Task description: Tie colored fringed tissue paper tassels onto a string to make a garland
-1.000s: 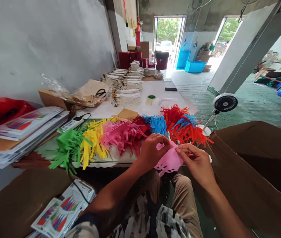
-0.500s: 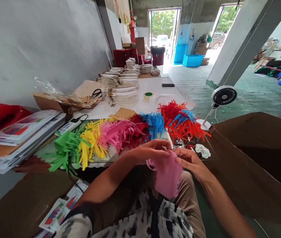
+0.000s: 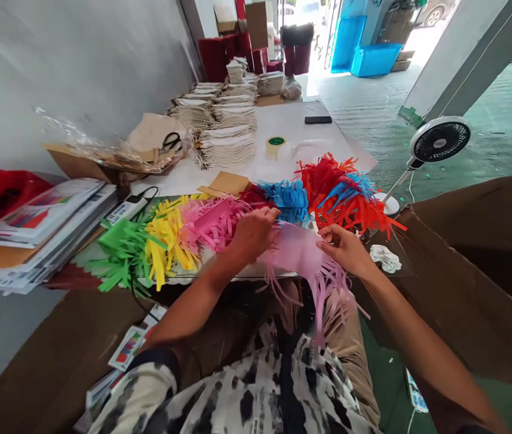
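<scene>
A sheet of pink fringed tissue paper [image 3: 299,247] is spread between my two hands at the table's front edge, its cut strips hanging over my lap. My left hand [image 3: 256,230] pinches its left top corner. The fingers of my right hand [image 3: 341,246] are closed on its right side. Just beyond lie fringed paper bundles: green [image 3: 123,253], yellow [image 3: 172,241], pink [image 3: 215,220], dark red [image 3: 253,199], blue [image 3: 285,199] and red [image 3: 328,181], the last with some blue strips on it.
A small fan [image 3: 439,141] stands right of the table, behind a large cardboard box [image 3: 473,241]. Farther back are a tape roll [image 3: 276,147], a phone-like black object [image 3: 318,120], stacked white bundles [image 3: 226,144] and scissors [image 3: 171,141]. Printed sheets [image 3: 43,223] are piled at left.
The pink paper has gone from hanging gathered between my hands to spread wide, its fringe fanned out. My hands have moved apart and forward. The view has tilted down.
</scene>
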{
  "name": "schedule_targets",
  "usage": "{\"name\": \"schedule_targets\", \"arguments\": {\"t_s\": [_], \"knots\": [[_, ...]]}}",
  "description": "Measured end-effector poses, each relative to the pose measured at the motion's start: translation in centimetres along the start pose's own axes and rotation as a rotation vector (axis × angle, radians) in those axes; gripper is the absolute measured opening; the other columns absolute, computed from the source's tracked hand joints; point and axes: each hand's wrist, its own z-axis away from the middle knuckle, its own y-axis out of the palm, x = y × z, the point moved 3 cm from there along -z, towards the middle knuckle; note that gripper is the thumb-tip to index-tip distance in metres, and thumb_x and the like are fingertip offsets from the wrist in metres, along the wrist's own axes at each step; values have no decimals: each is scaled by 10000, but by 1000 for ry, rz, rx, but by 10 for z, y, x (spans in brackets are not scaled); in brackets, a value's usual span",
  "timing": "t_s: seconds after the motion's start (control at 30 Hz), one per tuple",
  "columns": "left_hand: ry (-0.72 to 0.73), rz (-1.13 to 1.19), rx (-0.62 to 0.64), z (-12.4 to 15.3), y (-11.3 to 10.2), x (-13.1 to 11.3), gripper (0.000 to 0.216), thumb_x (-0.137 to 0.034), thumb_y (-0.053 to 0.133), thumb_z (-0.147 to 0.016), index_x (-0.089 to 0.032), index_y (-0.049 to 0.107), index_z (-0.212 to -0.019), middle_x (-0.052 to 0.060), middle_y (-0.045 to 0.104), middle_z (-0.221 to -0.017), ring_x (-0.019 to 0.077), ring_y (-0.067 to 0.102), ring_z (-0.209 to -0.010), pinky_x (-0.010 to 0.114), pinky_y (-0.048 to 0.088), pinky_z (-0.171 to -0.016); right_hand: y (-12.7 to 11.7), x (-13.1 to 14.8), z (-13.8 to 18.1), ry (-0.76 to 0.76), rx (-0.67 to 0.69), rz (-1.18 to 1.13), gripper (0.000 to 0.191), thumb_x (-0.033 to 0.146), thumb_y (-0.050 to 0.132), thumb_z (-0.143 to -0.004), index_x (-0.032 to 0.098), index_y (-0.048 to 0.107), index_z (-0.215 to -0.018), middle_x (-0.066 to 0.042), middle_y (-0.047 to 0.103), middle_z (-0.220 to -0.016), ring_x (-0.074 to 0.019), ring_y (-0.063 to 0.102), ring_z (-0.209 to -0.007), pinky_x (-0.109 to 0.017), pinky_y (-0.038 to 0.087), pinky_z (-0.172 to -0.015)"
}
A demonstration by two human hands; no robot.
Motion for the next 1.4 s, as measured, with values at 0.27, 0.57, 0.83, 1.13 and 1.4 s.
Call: {"name": "schedule_targets", "arguments": {"t_s": [0.27,0.57,0.83,1.13,1.4], "knots": [[517,155,173,50,86,-26,823,-401,854,-836,-164,496,-1538,211,521,-1589,346,433,-1542,555,398,-1264,-9,7,-4,-58,-27,699,400,256,602,-937,190,658,-1328,-138,747,-1197,-325,691,-1081,-442,499,-902],[378,170,3,77,104,-44,352,-99,590,-967,-149,681,-1304,120,733,-1325,262,675,-1229,444,551,-1083,16,7,80,-390,179,776,513,195,546,-965,225,607,-1473,-101,618,-1517,-307,575,-1368,-515,399,-1137],[62,216,71,49,80,-19,237,-336,590,-1040,-198,735,-913,71,770,-984,240,682,-1002,380,510,-905,-3,0,57,-171,51,559,343,386,479,-1072,218,769,-998,-81,786,-990,-246,707,-904,-368,470,-820],[-89,33,280,20,79,-19,272,-431,546,-1051,-228,724,-1021,63,781,-939,234,733,-886,301,412,-681,7,6,53,44,-1,748,288,372,508,-1029,218,693,-871,-59,718,-853,-241,655,-847,-335,335,-717],[-242,182,265,16,78,-4,161,-387,688,-911,-253,761,-960,-4,792,-878,188,714,-798,288,377,-654,9,10,43,136,68,962,315,351,478,-1041,196,622,-807,-77,718,-861,-242,634,-843,-355,244,-705]]}}
